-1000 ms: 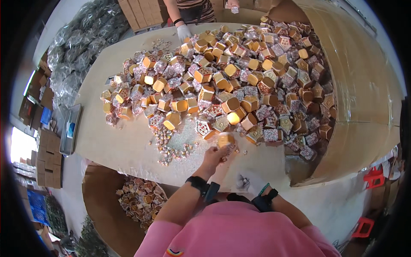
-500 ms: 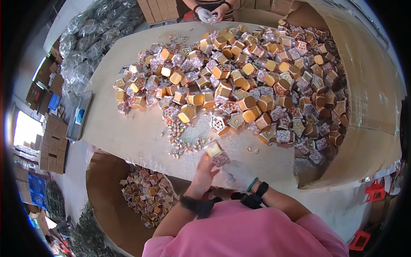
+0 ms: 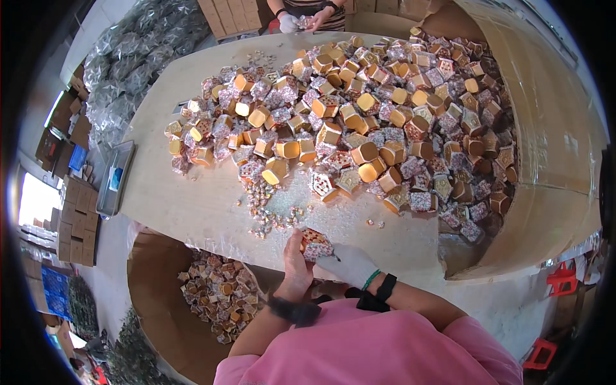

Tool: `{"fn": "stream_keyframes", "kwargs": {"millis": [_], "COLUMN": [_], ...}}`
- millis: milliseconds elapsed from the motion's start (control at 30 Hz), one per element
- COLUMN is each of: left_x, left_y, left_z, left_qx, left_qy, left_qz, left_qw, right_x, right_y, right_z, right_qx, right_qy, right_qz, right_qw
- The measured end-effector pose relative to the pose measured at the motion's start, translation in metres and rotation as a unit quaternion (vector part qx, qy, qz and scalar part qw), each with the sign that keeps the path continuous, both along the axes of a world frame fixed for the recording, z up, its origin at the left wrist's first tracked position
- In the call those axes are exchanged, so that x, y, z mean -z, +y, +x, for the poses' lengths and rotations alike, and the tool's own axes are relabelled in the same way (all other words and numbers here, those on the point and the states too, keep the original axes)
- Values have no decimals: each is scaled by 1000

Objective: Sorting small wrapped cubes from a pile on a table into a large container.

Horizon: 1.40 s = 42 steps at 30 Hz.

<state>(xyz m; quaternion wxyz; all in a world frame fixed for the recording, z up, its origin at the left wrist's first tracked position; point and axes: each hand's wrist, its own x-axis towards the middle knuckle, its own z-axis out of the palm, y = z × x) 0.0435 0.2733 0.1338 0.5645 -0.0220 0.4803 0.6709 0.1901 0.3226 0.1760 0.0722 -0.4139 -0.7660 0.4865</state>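
Observation:
Just over the near table edge, my bare left hand [image 3: 297,266] grips a small gingerbread-house ornament [image 3: 316,244] with a speckled, sugary-looking roof and a tan-and-red patterned wall. My right hand [image 3: 351,264], in a white glove, is drawn in against the house's right side with its fingers closed. A thin dark tip shows at those fingers; what it belongs to I cannot make out. Ahead of my hands lies a cluster of tiny colourful pieces [image 3: 260,205] amid scattered clear bits. Beyond it spreads a big heap of similar house ornaments [image 3: 366,154], many tipped over with tan bases showing.
A tall cardboard wall [image 3: 552,141] borders the heap at right. Below the table's left front stands a large carton [image 3: 154,289] with more houses inside. A metal tray [image 3: 114,192] sits at the left edge. Across the table, another person's hands [image 3: 301,24] hold something small.
The house has turned in my left hand from its pale base to a patterned wall, coming slightly nearer. My gloved right hand has closed in against it.

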Motion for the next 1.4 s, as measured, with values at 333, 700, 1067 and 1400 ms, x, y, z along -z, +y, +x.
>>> {"fn": "stream_keyframes", "kwargs": {"millis": [333, 700, 1067, 1400], "left_x": [16, -3, 20, 41], "left_y": [-3, -93, -78, 150], "left_z": [-8, -114, -195, -142], "left_qx": [4, -143, 13, 111], "left_qy": [-158, -97, 635, 700], "left_qz": [15, 30, -298, -246], "left_qw": [987, 984, 712, 661], "right_x": [-1, 31, 45, 35], "right_y": [-4, 29, 77, 39], "right_z": [1, -1, 34, 61], "right_qx": [-14, -32, 95, 168], "right_qy": [133, 171, 55, 25], "right_qz": [-27, 63, 343, 220], "right_qw": [991, 983, 933, 960]}}
